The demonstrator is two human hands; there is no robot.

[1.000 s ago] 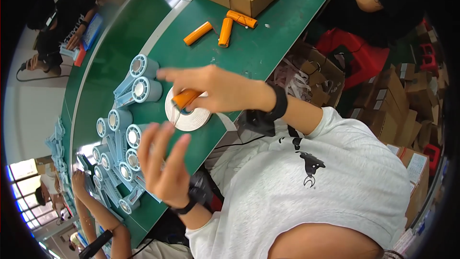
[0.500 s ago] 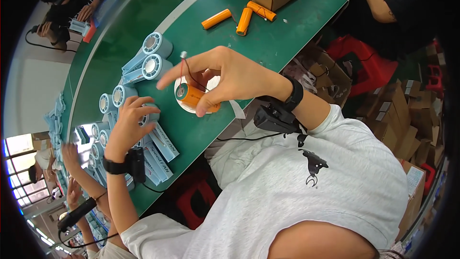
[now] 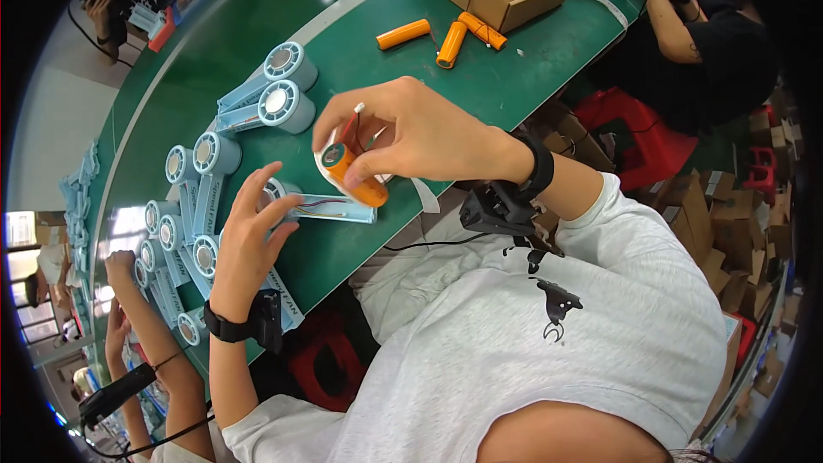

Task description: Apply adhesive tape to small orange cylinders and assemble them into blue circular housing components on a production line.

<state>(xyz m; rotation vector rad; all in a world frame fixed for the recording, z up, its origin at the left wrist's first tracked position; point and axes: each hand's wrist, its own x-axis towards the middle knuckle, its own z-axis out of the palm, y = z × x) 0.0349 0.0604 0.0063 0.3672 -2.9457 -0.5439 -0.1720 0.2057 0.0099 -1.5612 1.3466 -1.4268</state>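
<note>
My right hand (image 3: 420, 133) pinches an orange cylindrical battery (image 3: 358, 180) between thumb and fingers. Thin leads rise from the battery to a small white connector (image 3: 359, 109). Close by on the left, my left hand (image 3: 244, 244) has its fingers curled around the head of a light blue handheld fan housing (image 3: 339, 209). That housing's open handle points toward the battery, with thin wires inside it; the left fingers partly hide its head. A white round thing behind my right hand is mostly covered.
More light blue fans (image 3: 214, 153) lie in a group to the left on the green table (image 3: 343, 60). Loose orange batteries (image 3: 403, 33) and a cardboard box (image 3: 493, 0) of batteries are at the back. Co-workers' arms show at left and upper right.
My left hand now has a fan housing with its open, wired handle side showing. The battery in my right hand has tilted more steeply, its lower end near that handle.
</note>
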